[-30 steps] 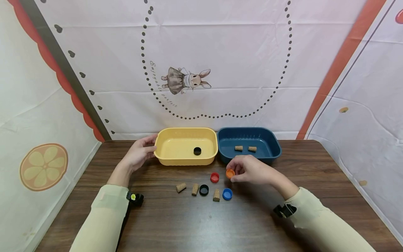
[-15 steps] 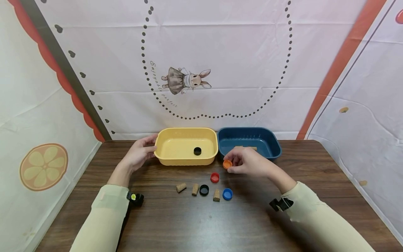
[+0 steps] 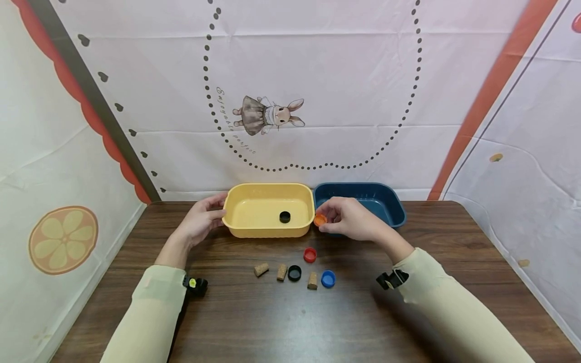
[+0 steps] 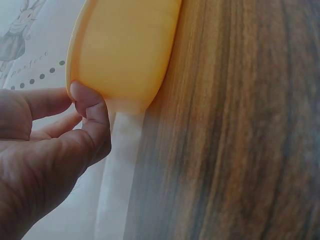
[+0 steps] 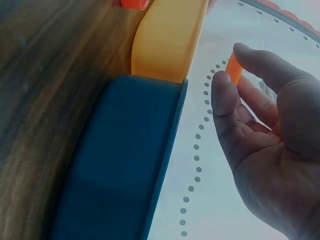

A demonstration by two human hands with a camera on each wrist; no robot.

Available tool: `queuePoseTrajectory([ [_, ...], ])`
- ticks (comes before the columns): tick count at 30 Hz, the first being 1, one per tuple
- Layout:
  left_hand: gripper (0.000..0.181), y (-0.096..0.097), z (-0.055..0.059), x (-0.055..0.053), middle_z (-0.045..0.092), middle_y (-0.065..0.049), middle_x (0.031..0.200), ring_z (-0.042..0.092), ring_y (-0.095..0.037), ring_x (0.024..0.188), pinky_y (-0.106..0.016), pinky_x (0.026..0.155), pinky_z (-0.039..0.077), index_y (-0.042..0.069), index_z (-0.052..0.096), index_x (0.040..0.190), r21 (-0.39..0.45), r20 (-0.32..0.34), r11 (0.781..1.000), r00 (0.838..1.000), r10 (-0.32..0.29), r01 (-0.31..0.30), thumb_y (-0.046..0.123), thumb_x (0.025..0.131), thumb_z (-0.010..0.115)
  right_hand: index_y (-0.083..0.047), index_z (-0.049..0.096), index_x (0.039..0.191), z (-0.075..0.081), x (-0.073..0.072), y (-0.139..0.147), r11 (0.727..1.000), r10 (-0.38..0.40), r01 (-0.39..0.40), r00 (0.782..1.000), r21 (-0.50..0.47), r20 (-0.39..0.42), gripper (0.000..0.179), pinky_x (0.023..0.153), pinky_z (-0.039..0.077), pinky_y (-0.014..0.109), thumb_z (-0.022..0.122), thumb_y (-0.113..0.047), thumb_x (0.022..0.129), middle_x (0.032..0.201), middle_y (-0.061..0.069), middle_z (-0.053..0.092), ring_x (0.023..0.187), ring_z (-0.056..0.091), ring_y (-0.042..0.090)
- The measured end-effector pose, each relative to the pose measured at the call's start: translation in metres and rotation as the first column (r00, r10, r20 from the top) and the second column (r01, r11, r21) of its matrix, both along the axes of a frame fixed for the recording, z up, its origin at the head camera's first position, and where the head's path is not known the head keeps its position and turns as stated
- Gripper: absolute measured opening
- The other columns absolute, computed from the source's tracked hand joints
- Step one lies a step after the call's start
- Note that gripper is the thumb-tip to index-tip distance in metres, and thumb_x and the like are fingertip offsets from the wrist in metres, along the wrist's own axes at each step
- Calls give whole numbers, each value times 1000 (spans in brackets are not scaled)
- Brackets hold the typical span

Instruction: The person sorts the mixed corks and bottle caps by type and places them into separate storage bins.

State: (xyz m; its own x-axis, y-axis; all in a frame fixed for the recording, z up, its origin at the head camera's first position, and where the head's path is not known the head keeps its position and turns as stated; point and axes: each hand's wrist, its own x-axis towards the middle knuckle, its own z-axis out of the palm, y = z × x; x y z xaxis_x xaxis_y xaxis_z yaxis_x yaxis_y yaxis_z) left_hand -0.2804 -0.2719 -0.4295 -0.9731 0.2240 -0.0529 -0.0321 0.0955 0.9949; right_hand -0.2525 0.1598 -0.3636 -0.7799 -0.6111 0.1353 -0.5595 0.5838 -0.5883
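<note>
My right hand point(image 3: 351, 219) pinches an orange bottle cap point(image 3: 320, 220) between thumb and fingertips. In the head view the cap overlaps the spot where the yellow plastic bin point(image 3: 254, 212) and the dark blue bin point(image 3: 381, 205) meet. The right wrist view has the cap point(image 5: 234, 69) edge-on, above the bins' rims. At the yellow bin's left end my left hand point(image 3: 201, 219) grips the rim, thumb point(image 4: 90, 102) on the near side. A black bottle cap point(image 3: 284, 217) lies inside the yellow bin. My right hand hides part of the blue bin's inside.
In front of the bins lie a red cap point(image 3: 310, 255), another black cap point(image 3: 294, 273) and a blue cap point(image 3: 328, 279). Among them are a left cork point(image 3: 261, 269), a middle cork point(image 3: 282, 273) and a right cork point(image 3: 312, 281). A printed cloth point(image 3: 345, 101) hangs behind the table.
My right hand has lifted the orange cap away from the table toward the bins and slightly left. It now covers the two corks seen earlier in the blue bin. My left hand stays put.
</note>
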Motion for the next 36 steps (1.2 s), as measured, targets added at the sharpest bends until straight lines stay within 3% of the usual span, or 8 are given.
queuePoseTrajectory([
  [15, 64, 1, 1, -1, 36, -28, 148, 57, -36, 120, -26, 82, 59, 3, 30, 167, 2, 15, 1000, 1000, 11, -11, -4, 107, 52, -6, 75, 122, 1, -26, -17, 999, -38, 38, 999, -26, -18, 31, 77, 57, 33, 84, -15, 94, 96, 1, 70, 86, 63, 17],
  [36, 64, -1, -1, -2, 35, -29, 148, 55, -37, 118, -27, 81, 58, 2, 29, 167, 1, 13, 1000, 1000, 9, -9, -4, 107, 52, -4, 74, 124, -3, -59, -41, 996, -91, 92, 993, -4, 72, 32, 82, 58, 36, 82, -18, 96, 103, 6, 71, 92, 65, 21],
])
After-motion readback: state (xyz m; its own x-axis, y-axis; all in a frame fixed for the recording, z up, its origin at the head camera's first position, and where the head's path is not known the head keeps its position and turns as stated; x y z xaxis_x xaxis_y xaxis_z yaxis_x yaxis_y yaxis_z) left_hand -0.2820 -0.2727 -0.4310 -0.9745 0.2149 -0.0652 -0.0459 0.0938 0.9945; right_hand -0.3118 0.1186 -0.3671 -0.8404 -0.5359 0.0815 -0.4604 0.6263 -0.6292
